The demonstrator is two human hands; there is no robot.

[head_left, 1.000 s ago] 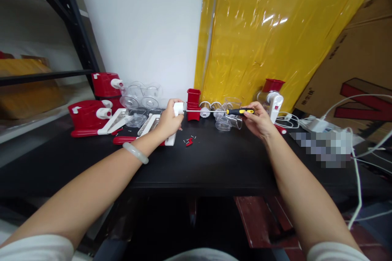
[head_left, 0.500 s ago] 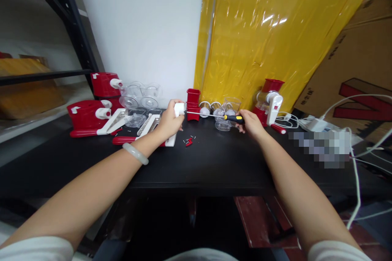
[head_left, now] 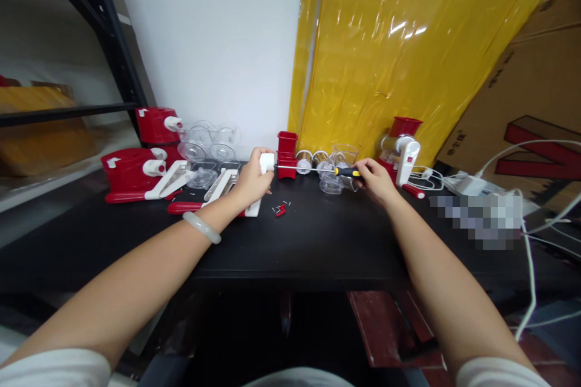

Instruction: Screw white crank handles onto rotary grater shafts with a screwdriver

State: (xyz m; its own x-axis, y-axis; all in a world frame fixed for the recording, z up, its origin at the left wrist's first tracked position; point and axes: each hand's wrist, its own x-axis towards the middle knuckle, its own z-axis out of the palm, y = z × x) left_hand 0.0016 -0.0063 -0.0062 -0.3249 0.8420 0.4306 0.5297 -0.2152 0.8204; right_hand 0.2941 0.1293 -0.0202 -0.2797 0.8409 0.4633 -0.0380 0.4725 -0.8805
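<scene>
My left hand [head_left: 253, 176] is closed around a small white plastic part [head_left: 267, 162], most of it hidden by the fingers. In my right hand [head_left: 373, 179] is a screwdriver [head_left: 347, 172] with a black and yellow handle, its long shaft lying level and pointing left. The tip meets the right side of the white part; a screw there is too small to make out. Below, on the black table [head_left: 308, 248], lie a small red piece [head_left: 281, 210] and several screws. Beside my left forearm rests a white crank handle [head_left: 222, 186] with a red grip.
Red grater bodies [head_left: 129, 175] and clear plastic cups [head_left: 200, 142] stand at the left. Behind the hands are a red feed chute [head_left: 286, 154] and metal grater drums [head_left: 304, 161]. An assembled grater [head_left: 402, 151], white cables [head_left: 526, 266] and a cardboard box [head_left: 535, 91] are at the right.
The right hand's fingers have shifted on the screwdriver handle, which shows its yellow part turned. The left hand still holds the white part in nearly the same place.
</scene>
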